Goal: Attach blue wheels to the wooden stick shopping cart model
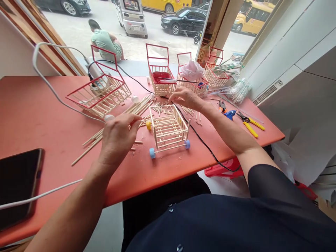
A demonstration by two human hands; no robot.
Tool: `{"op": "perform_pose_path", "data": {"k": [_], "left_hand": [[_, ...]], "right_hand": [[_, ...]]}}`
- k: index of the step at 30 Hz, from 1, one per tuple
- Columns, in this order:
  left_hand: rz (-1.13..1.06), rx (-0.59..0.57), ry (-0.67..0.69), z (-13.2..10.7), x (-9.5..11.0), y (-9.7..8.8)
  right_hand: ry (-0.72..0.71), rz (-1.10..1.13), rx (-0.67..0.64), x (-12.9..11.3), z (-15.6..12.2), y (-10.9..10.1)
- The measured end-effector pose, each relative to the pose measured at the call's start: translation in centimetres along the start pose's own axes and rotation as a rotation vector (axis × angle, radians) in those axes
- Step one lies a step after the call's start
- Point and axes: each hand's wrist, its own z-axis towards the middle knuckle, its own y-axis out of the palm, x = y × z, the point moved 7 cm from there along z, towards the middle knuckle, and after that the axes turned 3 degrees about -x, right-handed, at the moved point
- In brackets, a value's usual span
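Note:
A small cart of pale wooden sticks (170, 130) stands on the table in front of me, with blue wheels (152, 153) at the near end and a yellow wheel at its far left. Left of it, my left hand (119, 134) is closed, thumb and forefinger together; whatever they pinch is too small to make out. My right hand (187, 98) hovers past the cart's far end, over short cut sticks (159, 108), its bent fingers apart and nothing visible in them. Longer loose sticks (140, 106) lie in a pile behind my left hand.
Red-trimmed stick carts (101, 94) stand along the back. Pliers (249, 124) and a blue glue gun (230, 114) lie on the right. A black cable (201, 138) runs past the cart; a phone (19, 185) lies at left. A person (105, 43) sits outside the window.

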Motion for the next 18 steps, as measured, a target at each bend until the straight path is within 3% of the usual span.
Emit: {"op": "perform_pose_path", "data": {"k": [2, 5, 12, 18], "left_hand": [[-0.019, -0.026, 0.008, -0.2, 0.2, 0.5], [-0.038, -0.043, 0.002, -0.5, 0.3, 0.7], [-0.020, -0.008, -0.035, -0.4, -0.2, 0.2], [-0.026, -0.008, -0.053, -0.4, -0.4, 0.4]], "right_hand": [[-0.068, -0.113, -0.110, 0.9, 1.6, 2.3], [-0.162, -0.153, -0.207, 0.7, 3.2, 3.9], [-0.252, -0.189, -0.280, -0.6, 3.6, 4.6], [-0.391, -0.398, -0.398, -1.4, 4.0, 5.1]]}}
